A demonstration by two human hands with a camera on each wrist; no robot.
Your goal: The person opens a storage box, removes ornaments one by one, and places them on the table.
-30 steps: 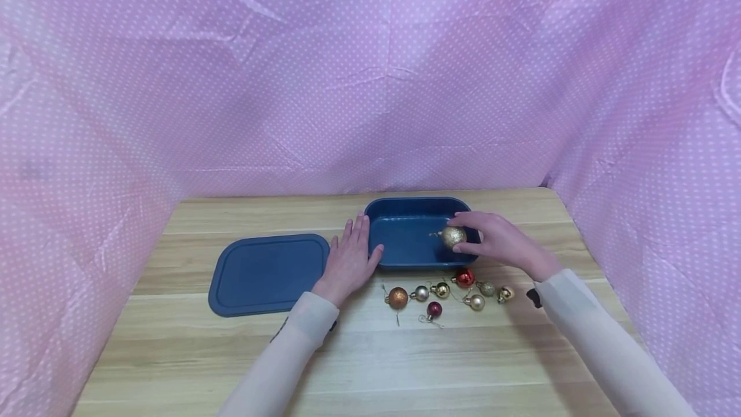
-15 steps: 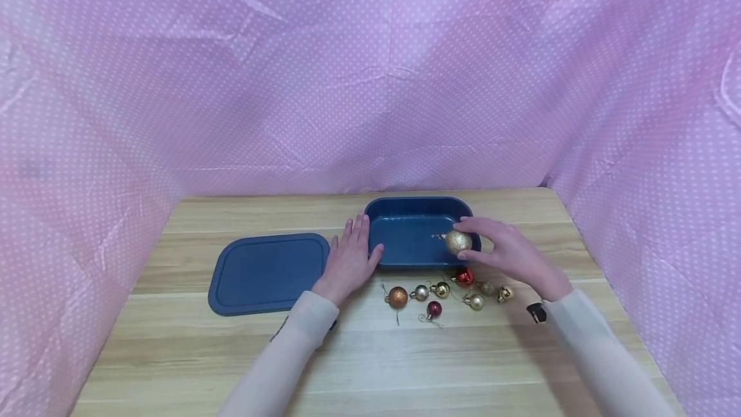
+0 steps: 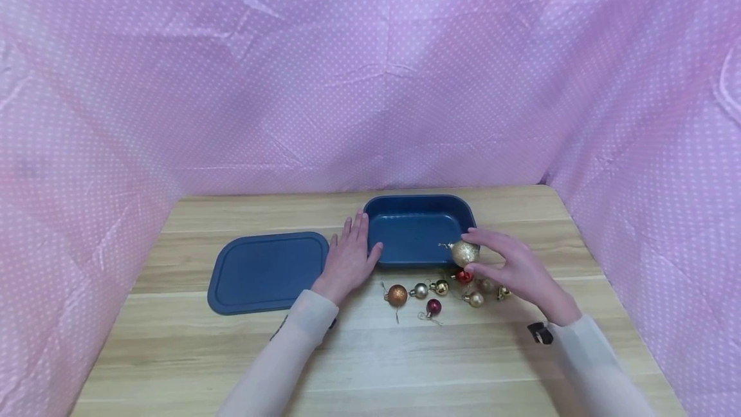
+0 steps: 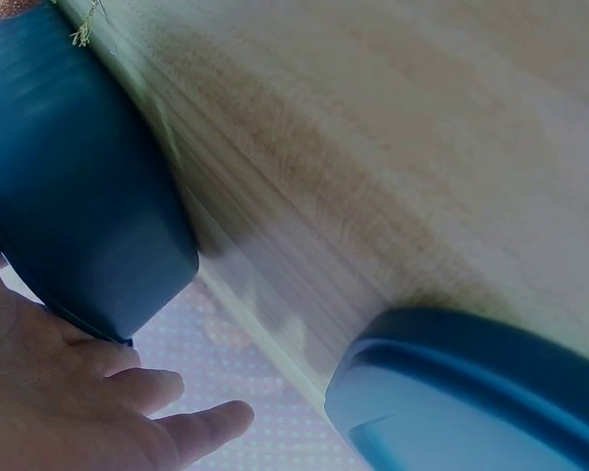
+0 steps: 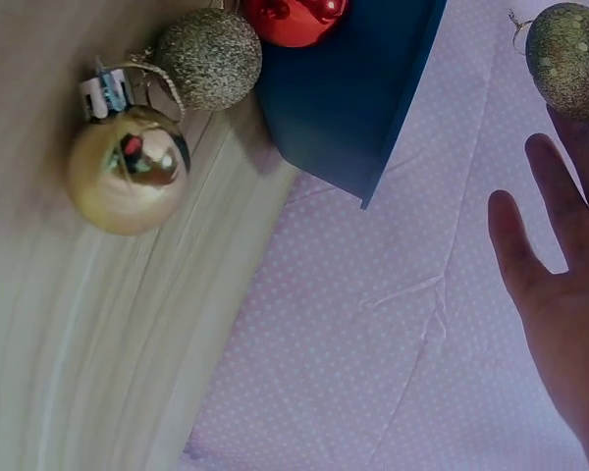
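Note:
My right hand [image 3: 519, 270] pinches a gold glitter Christmas bauble [image 3: 466, 253] between thumb and fingers, above the box's front right corner. Its hanging loop points left. In the right wrist view the same bauble [image 5: 572, 64] sits at the fingertips. My left hand [image 3: 347, 264] lies with fairly straight fingers against the left wall of a dark blue open box [image 3: 405, 237]. The left wrist view shows those fingers beside the box wall [image 4: 88, 186]. Before the box lie a red bauble [image 3: 464, 277], an orange glitter one [image 3: 396, 295] and several smaller baubles, partly hidden by the right hand.
A dark blue lid [image 3: 269, 272] lies flat on the wooden table [image 3: 370, 365], left of the left hand. A dark red bauble [image 3: 433, 307] lies nearest the front. Pink dotted cloth [image 3: 370, 82] hangs around the back and sides.
My right hand has carried the gold glitter bauble from over the box's inside toward the front right, over its corner. The left hand has stayed at the box.

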